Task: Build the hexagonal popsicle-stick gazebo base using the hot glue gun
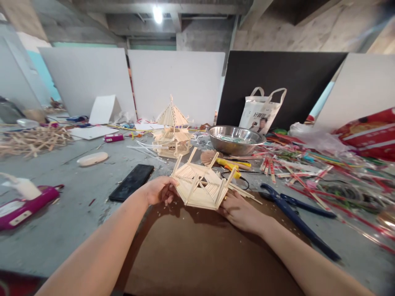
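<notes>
A pale wooden-stick frame (200,183), hexagonal with posts sticking up, is held between both hands just above a brown board (197,250). My left hand (160,190) grips its left edge with curled fingers. My right hand (239,211) holds its right lower edge, fingers tucked under it. Behind it stands a finished stick pavilion (172,133) with a pointed roof.
A black phone (132,182) lies left of the hands. Blue-handled cutters (296,216) lie on the right, a yellow tool (230,165) and a steel bowl (236,139) behind. Red chopstick wrappers (308,168) litter the right side. A pink tissue box (24,203) sits far left.
</notes>
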The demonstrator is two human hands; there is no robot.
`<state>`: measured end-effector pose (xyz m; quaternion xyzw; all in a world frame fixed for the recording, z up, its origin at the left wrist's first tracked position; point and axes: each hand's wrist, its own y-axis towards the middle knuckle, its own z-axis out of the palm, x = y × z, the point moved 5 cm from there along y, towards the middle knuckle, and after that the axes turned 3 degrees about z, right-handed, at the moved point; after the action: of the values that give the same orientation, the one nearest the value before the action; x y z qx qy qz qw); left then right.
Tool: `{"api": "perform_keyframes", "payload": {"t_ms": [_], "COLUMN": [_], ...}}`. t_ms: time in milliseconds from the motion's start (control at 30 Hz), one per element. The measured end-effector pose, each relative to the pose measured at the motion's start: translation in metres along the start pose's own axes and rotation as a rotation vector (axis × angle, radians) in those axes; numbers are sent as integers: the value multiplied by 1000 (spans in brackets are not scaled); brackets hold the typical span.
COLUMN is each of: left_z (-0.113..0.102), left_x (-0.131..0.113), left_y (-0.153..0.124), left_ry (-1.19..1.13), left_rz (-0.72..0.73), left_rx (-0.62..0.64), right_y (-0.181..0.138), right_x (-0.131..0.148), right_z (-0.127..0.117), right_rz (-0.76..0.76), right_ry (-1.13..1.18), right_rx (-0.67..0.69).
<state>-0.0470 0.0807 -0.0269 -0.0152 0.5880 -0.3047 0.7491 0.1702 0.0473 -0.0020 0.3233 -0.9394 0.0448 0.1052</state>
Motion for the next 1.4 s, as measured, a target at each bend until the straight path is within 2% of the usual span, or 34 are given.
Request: {"api": "perform_keyframes", "payload": {"t_ms": [133,367,600,867,1067,1400], "left_z": [-6,-6,-2,-4,-4,-18], "left_x": [-1,-3,-4,-1,-4,-5], "left_y": [1,-4,-6,-5,-9,-5], "left_ry": [40,101,322,544,670,830], "left_rz": [-26,-69,-52,-80,-40,-63], "left_rx": [-75,-100,-1,42,-11,-162], "right_y": [1,3,3,6,9,15], "right_x": [-9,-23,-35,-54,-57,-46], "right_z": [0,1,-1,6,9,9], "right_rz": [67,112,197,214,214,210], "right_ry": [-83,-234,-322,-351,-287,-182], "right_rx": [-2,-94,-157,-216,-212,-149]}}
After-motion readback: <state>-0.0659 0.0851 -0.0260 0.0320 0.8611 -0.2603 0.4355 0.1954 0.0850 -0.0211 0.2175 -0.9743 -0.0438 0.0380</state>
